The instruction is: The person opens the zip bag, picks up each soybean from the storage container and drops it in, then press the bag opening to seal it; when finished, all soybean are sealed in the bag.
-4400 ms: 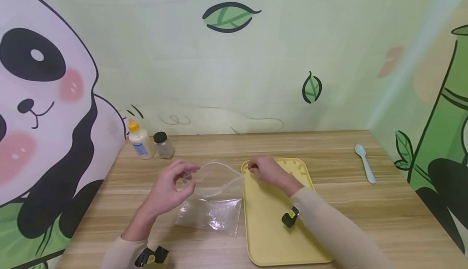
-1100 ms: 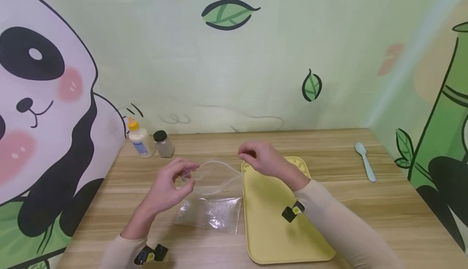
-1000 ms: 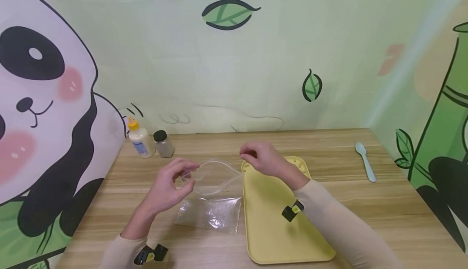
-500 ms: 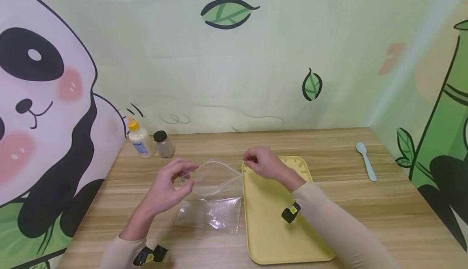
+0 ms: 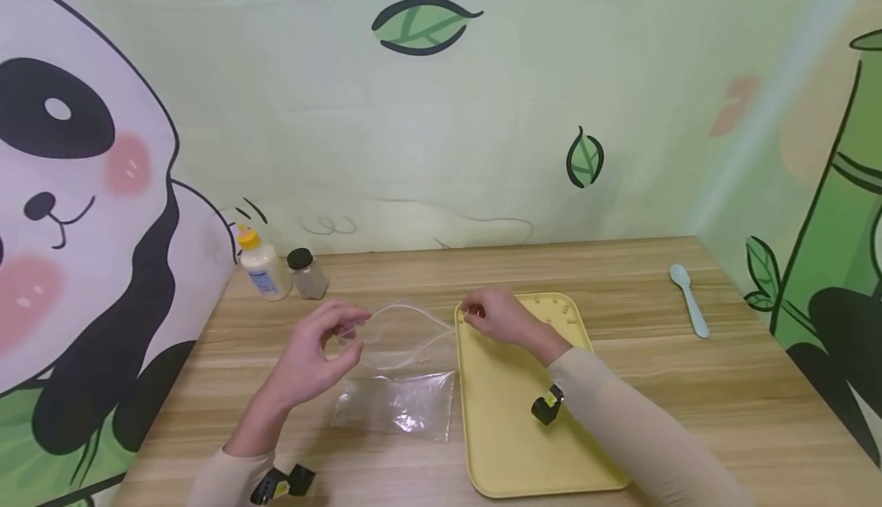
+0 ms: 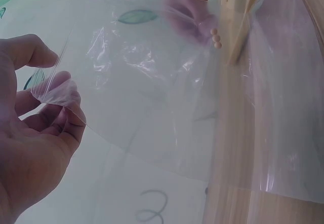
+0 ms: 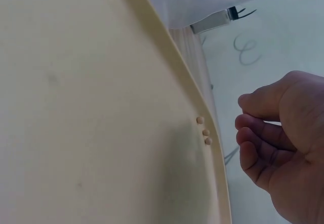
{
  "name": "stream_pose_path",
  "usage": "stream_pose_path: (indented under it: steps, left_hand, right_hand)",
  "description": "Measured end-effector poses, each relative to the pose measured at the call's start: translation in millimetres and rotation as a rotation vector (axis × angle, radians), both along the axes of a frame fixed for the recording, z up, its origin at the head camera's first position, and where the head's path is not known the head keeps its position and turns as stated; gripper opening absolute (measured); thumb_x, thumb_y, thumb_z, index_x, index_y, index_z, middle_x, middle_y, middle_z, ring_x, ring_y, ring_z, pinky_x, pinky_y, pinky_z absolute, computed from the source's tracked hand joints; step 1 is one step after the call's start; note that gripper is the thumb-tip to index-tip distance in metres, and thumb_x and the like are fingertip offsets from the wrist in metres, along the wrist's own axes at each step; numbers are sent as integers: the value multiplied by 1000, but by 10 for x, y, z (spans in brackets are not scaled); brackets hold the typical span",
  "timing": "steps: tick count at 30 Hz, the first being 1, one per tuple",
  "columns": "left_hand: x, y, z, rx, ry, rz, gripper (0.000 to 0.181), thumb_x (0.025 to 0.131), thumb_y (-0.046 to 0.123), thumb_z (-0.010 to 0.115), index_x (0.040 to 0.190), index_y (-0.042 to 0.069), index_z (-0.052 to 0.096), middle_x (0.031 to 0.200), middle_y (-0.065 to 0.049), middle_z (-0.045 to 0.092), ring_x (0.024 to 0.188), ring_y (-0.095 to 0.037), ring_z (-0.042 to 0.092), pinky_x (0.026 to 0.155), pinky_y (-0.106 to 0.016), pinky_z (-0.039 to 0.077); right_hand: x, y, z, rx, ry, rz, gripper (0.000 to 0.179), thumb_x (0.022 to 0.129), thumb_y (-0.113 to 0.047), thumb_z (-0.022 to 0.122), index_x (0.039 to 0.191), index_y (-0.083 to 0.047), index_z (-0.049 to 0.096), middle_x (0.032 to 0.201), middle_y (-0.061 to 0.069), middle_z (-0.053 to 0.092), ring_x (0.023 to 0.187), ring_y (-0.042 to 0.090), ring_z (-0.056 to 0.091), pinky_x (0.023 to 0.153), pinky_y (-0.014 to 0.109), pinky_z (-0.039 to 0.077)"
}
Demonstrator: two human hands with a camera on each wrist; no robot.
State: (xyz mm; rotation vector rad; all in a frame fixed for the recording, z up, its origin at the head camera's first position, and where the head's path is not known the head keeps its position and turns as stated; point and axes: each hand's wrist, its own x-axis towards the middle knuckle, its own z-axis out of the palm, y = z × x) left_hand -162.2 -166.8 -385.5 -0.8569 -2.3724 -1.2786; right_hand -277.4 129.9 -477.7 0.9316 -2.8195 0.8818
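My left hand (image 5: 310, 358) holds the left side of the mouth of a clear zip bag (image 5: 396, 407), its edge pinched between thumb and fingers in the left wrist view. The bag's mouth gapes, with small pale specks low inside. My right hand (image 5: 506, 317) hovers by the far left corner of a yellow tray (image 5: 530, 438), fingers curled and thumb close to the index fingertip. Three small tan beads (image 7: 206, 133) lie along the tray's rim near those fingers. Whether the fingertips pinch a bead I cannot tell. More beads (image 5: 566, 310) lie toward the far right corner.
A glue bottle (image 5: 264, 269) with a yellow cap and a small black-lidded jar (image 5: 308, 277) stand at the back left of the wooden table (image 5: 654, 400). A light blue spoon (image 5: 689, 300) lies to the right. Behind is a printed panda wall.
My right hand went from the tray toward the bag's mouth, then came back down to the tray's far left corner. Small specks now show in the bag. My left hand stays at the bag.
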Motion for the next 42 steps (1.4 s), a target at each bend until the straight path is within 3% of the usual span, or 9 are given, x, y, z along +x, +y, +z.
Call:
stream_pose_path:
  steps: [22,31,42]
  left_hand:
    - [-18,-28,-35,1,-9,7,39,71,-18,67,108,-5,65,102,-10,65,88,-7,58,79,-25,56]
    - [-40,-48,-62,-11,-15,13,39,72,-17,67,109,-4,65,102,-9,65,88,-7,58,79,-26,56]
    - [-189,-168,-303,-8,-30,1,41,74,-12,69,112,2,66,105,-2,64,89,-9,59,80,-23,55]
  right_hand:
    - [-119,-73,-212,103,4,10,16,86,-6,64,99,-3,72,84,3,71,77,12,62,72,24,54]
    - [-132,-84,-236,107,-39,17,13,85,-5,64,94,-7,72,79,-1,67,71,8,56,66,20,50]
    - [-142,-126,-257,129,-9,37,6,87,-7,66,85,-10,71,68,-5,58,63,7,48,57,20,41]
